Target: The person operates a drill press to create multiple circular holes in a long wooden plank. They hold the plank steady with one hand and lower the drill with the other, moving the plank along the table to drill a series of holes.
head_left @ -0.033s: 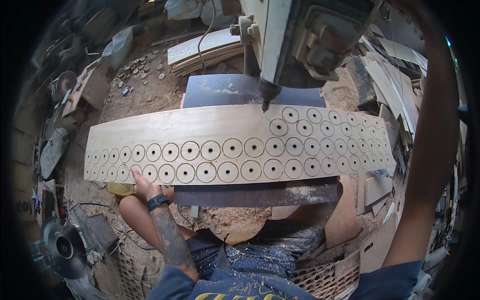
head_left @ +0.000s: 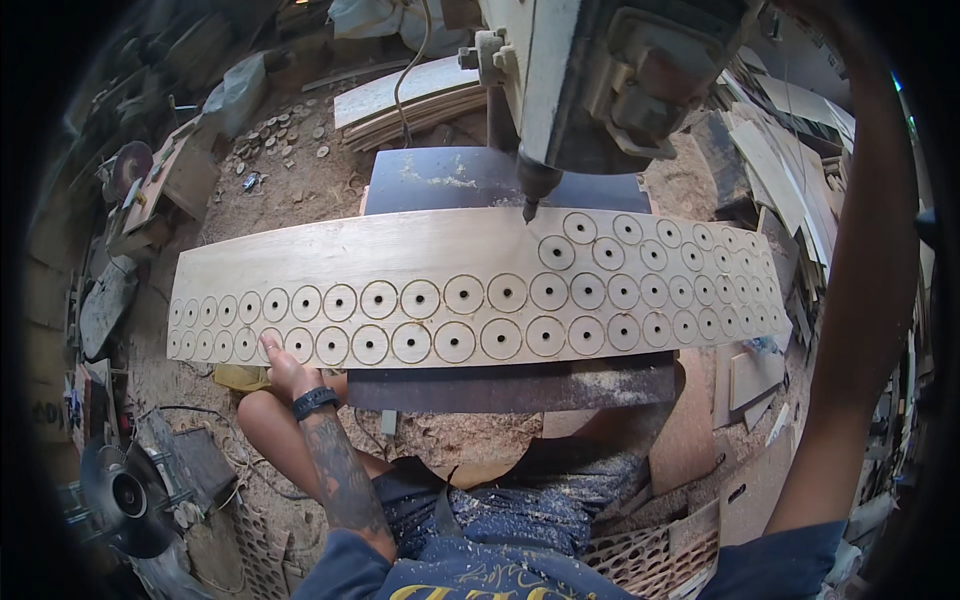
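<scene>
Sawdust is covering the workshop floor [head_left: 300,190] all around, with stacked plywood offcuts [head_left: 410,100] lying beyond the machine and small cut wooden discs [head_left: 285,125] scattered on the ground at upper left. A long plywood board [head_left: 330,255] is lying across the dark machine table [head_left: 450,180], its near half filled with rows of ring-cut circles, each with a centre hole. The drill press head [head_left: 600,70] is hanging over the board's far edge, its cutter bit [head_left: 530,208] sitting just above the bare wood beside the newest circles. The person's left hand [head_left: 283,365] is pressing on the board's near edge at the left, fingers lying flat on the wood, a dark watch at the wrist. The right arm [head_left: 860,300] is reaching up along the picture's right side; its hand is out of sight. An angle grinder [head_left: 125,495] is lying at lower left.
</scene>
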### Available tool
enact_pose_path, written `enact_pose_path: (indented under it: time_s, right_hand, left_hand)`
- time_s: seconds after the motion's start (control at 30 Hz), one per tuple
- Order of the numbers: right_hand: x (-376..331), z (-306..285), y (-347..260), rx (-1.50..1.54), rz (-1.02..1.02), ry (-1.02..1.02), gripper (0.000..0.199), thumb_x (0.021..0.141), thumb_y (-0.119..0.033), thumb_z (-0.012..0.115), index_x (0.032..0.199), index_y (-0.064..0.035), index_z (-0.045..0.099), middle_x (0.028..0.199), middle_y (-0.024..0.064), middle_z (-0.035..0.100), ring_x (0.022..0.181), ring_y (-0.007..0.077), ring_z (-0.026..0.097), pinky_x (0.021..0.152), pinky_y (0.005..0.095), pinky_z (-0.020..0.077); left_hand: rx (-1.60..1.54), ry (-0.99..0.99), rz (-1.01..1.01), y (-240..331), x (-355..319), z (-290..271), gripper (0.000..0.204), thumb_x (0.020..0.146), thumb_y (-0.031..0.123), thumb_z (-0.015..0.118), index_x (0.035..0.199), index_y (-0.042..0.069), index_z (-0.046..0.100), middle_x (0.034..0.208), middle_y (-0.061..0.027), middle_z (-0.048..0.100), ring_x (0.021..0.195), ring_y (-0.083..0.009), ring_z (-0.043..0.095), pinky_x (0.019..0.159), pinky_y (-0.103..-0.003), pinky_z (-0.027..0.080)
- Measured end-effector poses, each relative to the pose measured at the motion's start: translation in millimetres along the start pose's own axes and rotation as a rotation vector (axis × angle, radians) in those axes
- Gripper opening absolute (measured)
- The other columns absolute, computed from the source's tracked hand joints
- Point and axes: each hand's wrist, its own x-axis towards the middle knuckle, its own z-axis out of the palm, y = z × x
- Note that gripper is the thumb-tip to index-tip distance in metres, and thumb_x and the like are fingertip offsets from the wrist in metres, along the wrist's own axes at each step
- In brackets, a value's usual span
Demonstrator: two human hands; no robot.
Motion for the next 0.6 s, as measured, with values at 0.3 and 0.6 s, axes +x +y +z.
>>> enact_pose_path:
  time_s: [0.3,0.6]
  right_hand:
    - [-22.7,3.8,-5.7,-0.166,-0.101,0.192,0.037,0.082,-0.030,0.074,0.058,-0.0040,0.065,0.051,0.0028,0.057,0.043,0.0114,0.049,0.045,0.0311,0.0394]
    - [-33.7,13.9,-5.9,-0.077,-0.178,0.447,0.036,0.083,-0.027,0.071,0.058,-0.0009,0.067,0.046,0.0017,0.054,0.040,0.0110,0.048,0.044,0.0311,0.0397]
  left_hand:
    - [-0.054,-0.162,-0.069,3.7,2.0,-1.2,0.059,0.097,0.035,0.060,0.129,-0.013,0.049,0.123,-0.0185,0.061,0.102,-0.0292,0.067,0.083,-0.042,0.060]
    - [-0.106,-0.295,-0.042,-9.4,39.2,1.2,0.057,0.098,0.036,0.059,0.123,-0.014,0.052,0.119,-0.0190,0.063,0.097,-0.0280,0.068,0.082,-0.041,0.060]
